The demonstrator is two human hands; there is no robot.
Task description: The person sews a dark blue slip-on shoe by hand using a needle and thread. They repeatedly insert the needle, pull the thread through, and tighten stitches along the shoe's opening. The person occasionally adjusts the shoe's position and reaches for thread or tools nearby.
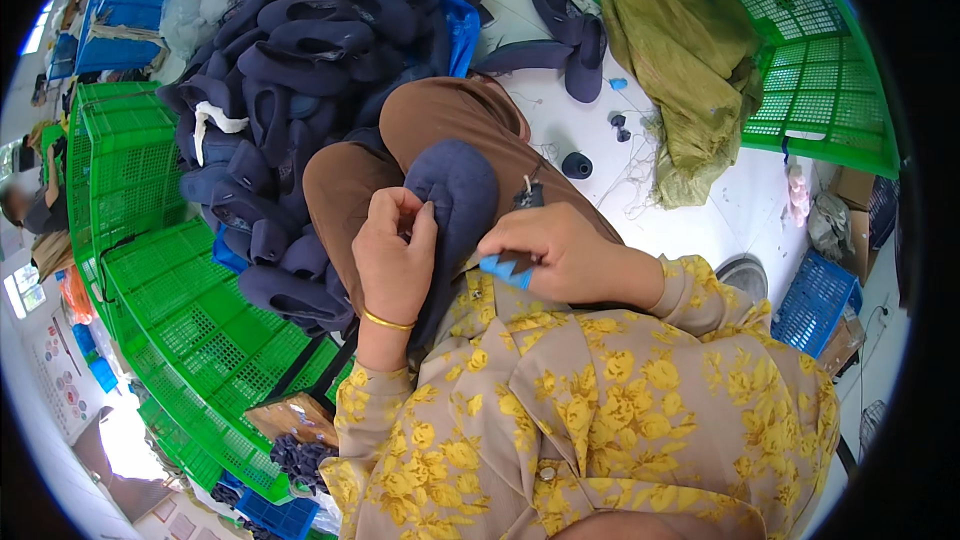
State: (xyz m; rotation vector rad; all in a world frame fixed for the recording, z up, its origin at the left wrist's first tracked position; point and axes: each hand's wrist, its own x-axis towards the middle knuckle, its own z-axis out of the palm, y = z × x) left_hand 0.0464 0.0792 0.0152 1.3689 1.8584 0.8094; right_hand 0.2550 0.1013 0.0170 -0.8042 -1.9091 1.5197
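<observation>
A navy cloth slipper (455,190) lies over my knees, its rounded toe end pointing away from me. My left hand (393,250), with a gold bangle at the wrist, pinches the slipper's edge between thumb and fingertips. Just right of it, my right hand (570,255) is closed around a small dark tool (528,195) with a thin metal tip pointing up; its exact kind cannot be told. Blue wrapping (507,270) covers part of a finger on that hand. The tool appears apart from the slipper.
A large heap of navy slippers (310,50) rises at the left, beside green plastic crates (190,290). Several loose slippers (575,35) and a dark thread spool (577,165) lie on the white floor ahead. An olive cloth (680,70) hangs from another green crate (820,90).
</observation>
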